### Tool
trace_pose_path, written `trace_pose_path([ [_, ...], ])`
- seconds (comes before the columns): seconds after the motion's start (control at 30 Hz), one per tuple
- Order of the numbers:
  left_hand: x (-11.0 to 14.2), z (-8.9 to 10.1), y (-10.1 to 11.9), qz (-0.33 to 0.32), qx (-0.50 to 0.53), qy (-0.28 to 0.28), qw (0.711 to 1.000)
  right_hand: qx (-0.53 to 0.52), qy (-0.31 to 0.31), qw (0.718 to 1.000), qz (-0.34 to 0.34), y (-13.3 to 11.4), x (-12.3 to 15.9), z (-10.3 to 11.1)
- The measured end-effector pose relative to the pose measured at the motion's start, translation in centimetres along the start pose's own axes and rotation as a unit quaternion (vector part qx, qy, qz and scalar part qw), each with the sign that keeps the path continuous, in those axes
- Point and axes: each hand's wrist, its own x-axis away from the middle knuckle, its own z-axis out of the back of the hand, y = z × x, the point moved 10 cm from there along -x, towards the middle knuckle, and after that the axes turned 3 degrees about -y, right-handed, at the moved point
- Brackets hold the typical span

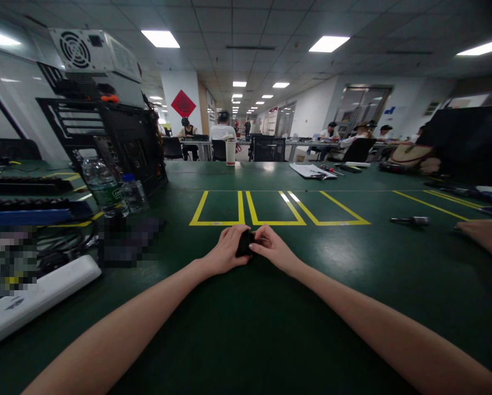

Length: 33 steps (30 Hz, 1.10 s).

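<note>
A small dark object sits between my hands, low over the green table; its kind is hard to make out. My left hand is wrapped round its left side, with the thumb along the near edge. At its right side, my right hand pinches with thumb and fingertips; I cannot tell whether the fingers grip the dark object itself or a small part on it. Just beyond both hands, yellow tape frames mark the tabletop.
Left stand an open computer case carrying a power supply, a water bottle, a smaller bottle and a white power strip. Rightward are a screwdriver and another person's hand. A paper cup and clipboard stand farther back.
</note>
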Motion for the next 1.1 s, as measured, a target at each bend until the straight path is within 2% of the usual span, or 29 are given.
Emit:
trace_pose_path([
  [0.17,0.0,0.0,0.1,0.004,0.004,-0.002,1.0,0.009,0.019,1.0,-0.012,0.6,0.0,0.3],
  [0.27,-0.1,0.0,0.1,0.008,0.01,-0.003,1.0,0.065,0.035,0.997,-0.014,1.1,-0.2,0.7],
  [0.43,-0.5,-0.1,-1.4,0.071,0.038,-0.011,0.997,0.181,0.132,0.973,-0.05,2.0,0.1,3.6],
  [0.5,-0.7,-0.3,-2.3,0.105,0.059,-0.022,0.992,0.238,0.141,0.958,-0.073,2.1,0.4,4.5],
  [0.6,-0.9,-0.6,-3.5,0.153,0.082,-0.036,0.984,0.315,0.098,0.939,-0.099,2.3,0.8,4.8],
  [0.7,-0.8,-1.1,-4.7,0.2,0.096,-0.052,0.974,0.362,0.044,0.926,-0.096,2.4,0.9,4.3],
  [0.83,-0.8,-1.3,-5.3,0.216,0.113,-0.056,0.968,0.384,0.047,0.918,-0.083,2.2,0.5,4.5],
  [0.93,-0.9,-1.4,-5.4,0.22,0.117,-0.058,0.967,0.377,0.055,0.921,-0.083,2.0,0.2,4.5],
  [1.1,-0.3,-1.2,-5.0,0.206,0.141,-0.064,0.966,0.322,-0.001,0.945,-0.054,0.8,0.2,2.4],
])
